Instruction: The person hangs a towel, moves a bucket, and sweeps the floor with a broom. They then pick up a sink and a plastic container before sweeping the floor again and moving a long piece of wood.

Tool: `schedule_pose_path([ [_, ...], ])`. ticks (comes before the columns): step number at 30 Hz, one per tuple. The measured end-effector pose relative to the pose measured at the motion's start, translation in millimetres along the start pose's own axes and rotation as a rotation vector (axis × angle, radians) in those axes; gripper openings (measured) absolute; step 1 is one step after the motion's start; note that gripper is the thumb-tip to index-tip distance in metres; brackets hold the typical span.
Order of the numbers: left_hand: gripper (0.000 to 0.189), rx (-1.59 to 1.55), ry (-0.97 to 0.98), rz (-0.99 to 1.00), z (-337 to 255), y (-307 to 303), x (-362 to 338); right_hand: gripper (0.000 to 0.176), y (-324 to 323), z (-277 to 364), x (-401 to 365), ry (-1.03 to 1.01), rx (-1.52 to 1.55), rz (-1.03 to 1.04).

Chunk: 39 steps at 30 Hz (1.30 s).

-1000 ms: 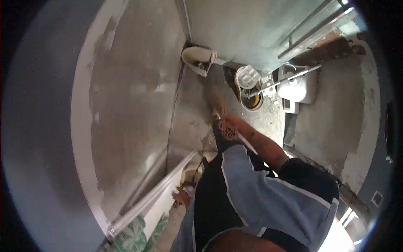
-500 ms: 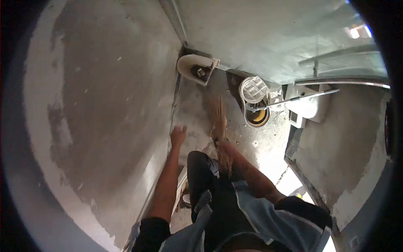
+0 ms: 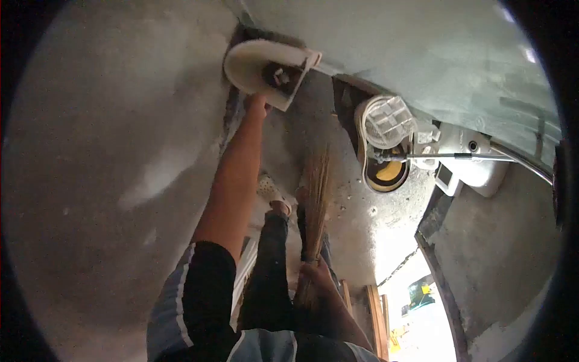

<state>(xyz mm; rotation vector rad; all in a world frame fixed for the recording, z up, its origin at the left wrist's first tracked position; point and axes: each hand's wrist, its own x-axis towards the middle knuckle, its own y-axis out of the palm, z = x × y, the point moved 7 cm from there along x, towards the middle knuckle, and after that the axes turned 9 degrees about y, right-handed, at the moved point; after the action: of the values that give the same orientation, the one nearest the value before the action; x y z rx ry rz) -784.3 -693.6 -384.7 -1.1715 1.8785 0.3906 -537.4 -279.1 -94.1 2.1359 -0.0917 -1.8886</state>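
Observation:
At the far left corner sits a cream, scoop-shaped container (image 3: 244, 66), rounded at one end and straight at the other. Dark material and some pale bits lie inside it. My left hand (image 3: 258, 105) is at its near rim, fingers closed over the edge and partly hidden. A bundle of thin stiff straws, a hand broom (image 3: 318, 205), is gripped by my right hand (image 3: 316, 276) close to my legs. Its spread tips point away from me and are smeared by motion over the floor.
A two-lobed tub (image 3: 365, 163) with a white latticed lid and a yellow-and-black round item stands ahead right. A grey pole (image 3: 461, 156) crosses a white appliance-like object (image 3: 467, 145). Grey walls close in left and ahead. Wooden pieces (image 3: 377, 320) stand near the bright opening.
My left hand has reached forward from beside the wall to the container's rim. The broom has stayed in my right hand, which is now nearer my body. My view has moved forward.

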Motion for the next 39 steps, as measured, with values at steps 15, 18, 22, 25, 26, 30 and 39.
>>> schedule_pose_path([
  [15, 0.038, -0.168, 0.073, -0.031, -17.3, -14.6, -99.9, 0.031, 8.5, -16.9, -1.1, -0.039, 0.029, 0.013],
  [18, 0.037, -0.319, 0.079, -0.003, 43.9, -46.0, -133.5, 0.037, -12.8, -24.3, -1.6, -0.085, -0.036, -0.035],
  [22, 0.026, -0.236, -0.039, -0.011, 126.5, -112.3, -207.8, 0.044, -25.8, -8.2, 8.1, -0.147, 0.073, -0.018],
  [25, 0.027, -0.324, -0.160, -0.280, 141.2, -151.8, -289.6, 0.044, -23.5, 4.6, -2.8, -0.153, 0.061, -0.058],
  [26, 0.029, -0.338, -0.195, -0.328, 149.9, -165.9, -306.6, 0.044, -18.3, 8.0, -3.7, -0.136, 0.065, -0.059],
  [30, 0.032, -0.682, -0.242, -0.512, 220.3, -204.9, -333.4, 0.039, -24.4, 3.9, 0.4, -0.070, -0.209, -0.094],
  [39, 0.049, 0.291, 0.319, -0.685, 458.7, -280.6, -250.7, 0.041, -29.7, -20.4, 15.5, 0.005, -0.356, -0.144],
])
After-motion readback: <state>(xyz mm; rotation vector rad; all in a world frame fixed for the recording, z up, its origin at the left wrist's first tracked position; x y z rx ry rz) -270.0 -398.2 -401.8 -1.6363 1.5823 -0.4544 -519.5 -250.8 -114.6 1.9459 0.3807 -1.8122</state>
